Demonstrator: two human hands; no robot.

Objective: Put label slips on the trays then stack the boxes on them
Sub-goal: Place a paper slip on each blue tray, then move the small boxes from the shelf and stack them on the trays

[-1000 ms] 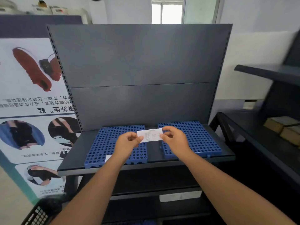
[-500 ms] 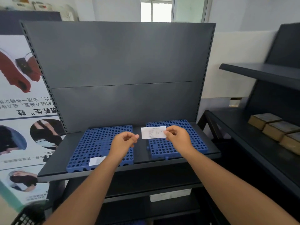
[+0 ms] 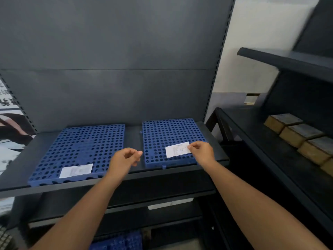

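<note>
I could read nothing. The print on the held label slip in my right hand and on the second label slip on the left tray was too fine; the characters on the poster were cut off.

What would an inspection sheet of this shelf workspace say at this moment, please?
Surface: dark shelf, two blue trays side by side on it.
Job's things: left tray bears first slip near its front; second slip is over the front of right tray, contact unclear; brown boxes wait on side shelf.
Clutter: nothing seen.
Grippers: right hand pinches second slip's edge; left hand loosely curled, holds nothing.
Cables: nothing seen.
Surroundings: grey back panel; poster at left.
</note>
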